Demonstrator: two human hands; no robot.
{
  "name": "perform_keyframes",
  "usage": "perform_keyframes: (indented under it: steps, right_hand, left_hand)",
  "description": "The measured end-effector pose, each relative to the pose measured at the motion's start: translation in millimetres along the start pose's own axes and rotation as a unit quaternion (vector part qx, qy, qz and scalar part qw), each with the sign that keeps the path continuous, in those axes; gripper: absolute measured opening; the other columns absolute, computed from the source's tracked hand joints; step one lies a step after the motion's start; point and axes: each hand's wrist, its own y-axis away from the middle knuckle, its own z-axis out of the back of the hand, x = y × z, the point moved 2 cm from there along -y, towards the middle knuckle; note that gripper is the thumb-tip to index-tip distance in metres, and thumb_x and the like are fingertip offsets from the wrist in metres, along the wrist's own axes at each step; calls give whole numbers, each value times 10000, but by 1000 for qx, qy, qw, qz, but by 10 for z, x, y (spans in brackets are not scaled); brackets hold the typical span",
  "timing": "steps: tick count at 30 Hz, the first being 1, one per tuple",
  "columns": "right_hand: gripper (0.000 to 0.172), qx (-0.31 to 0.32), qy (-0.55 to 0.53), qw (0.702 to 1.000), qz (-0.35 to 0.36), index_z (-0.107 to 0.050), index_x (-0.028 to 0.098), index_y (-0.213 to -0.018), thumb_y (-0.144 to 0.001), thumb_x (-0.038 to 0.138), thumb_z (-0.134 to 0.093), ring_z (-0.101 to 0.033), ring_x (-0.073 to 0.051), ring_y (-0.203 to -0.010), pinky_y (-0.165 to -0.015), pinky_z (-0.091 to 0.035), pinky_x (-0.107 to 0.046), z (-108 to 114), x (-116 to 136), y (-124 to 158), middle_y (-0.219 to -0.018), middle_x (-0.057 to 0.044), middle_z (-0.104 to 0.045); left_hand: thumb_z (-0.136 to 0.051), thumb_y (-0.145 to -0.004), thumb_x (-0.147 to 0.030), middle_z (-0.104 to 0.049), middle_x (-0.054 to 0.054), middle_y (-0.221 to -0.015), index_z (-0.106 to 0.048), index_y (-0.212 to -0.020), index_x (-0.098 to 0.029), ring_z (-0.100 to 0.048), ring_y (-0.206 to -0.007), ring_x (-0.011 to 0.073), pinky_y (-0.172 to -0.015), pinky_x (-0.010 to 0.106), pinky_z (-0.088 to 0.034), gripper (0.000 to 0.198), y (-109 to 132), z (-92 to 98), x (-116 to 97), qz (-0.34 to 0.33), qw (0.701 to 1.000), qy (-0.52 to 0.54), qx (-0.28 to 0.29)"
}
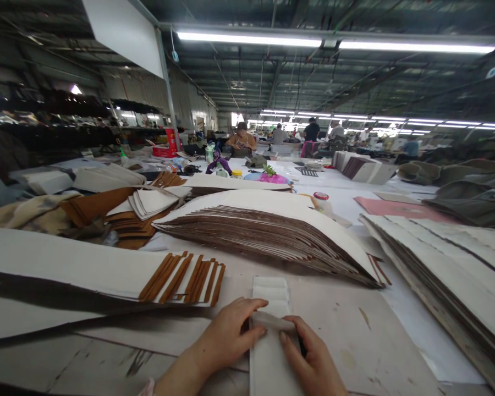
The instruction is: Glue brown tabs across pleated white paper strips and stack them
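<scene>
A long white padded strip (271, 300) lies on the worktable (355, 324) right in front of me, running away from me. My left hand (226, 333) rests on its left edge, fingers curled and pinching a fold of the strip. My right hand (313, 360) grips the same fold from the right, fingers closed on it. Both hands meet over the strip near the lower edge of the view.
Brown strips (181, 278) lie fanned on white sheets at the left. A large fanned stack of white-and-brown pieces (272, 231) sits ahead, another stack (449, 264) at the right. A tape roll (320, 199) stands behind. Other people (241, 140) work far back.
</scene>
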Motion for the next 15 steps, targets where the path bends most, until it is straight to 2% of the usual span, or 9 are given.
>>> perform_keyframes:
  steps: [4,10,15]
  right_hand:
    - [232,5,10,1000,13,-579,211,-882,-796,387,-454,-593,-161,-777,-702,-470,-227,21,38,-8,-833,-25,-632]
    - [180,49,48,997,27,-568,203,-908,-791,301,-472,-598,-169,-823,-731,-476,-235,65,50,-35,-857,-32,-635]
    - [185,52,48,997,21,-563,190,-922,-784,259,-461,-594,-167,-822,-733,-468,-241,74,46,-34,-848,-32,-630]
  left_hand:
    - [-574,-743,-204,-578,44,-1112,-509,-1144,-220,-509,-1031,186,-918,296,-391,406,14,-1,-4,1,1000,7,5]
    - [-583,-728,-200,-592,31,-1056,-544,-1092,-227,-518,-989,181,-885,284,-402,367,-2,2,-26,3,1000,12,16]
    - [-587,-730,-212,-591,31,-1027,-558,-1062,-217,-518,-970,177,-870,275,-399,334,-23,1,-33,11,999,12,30]
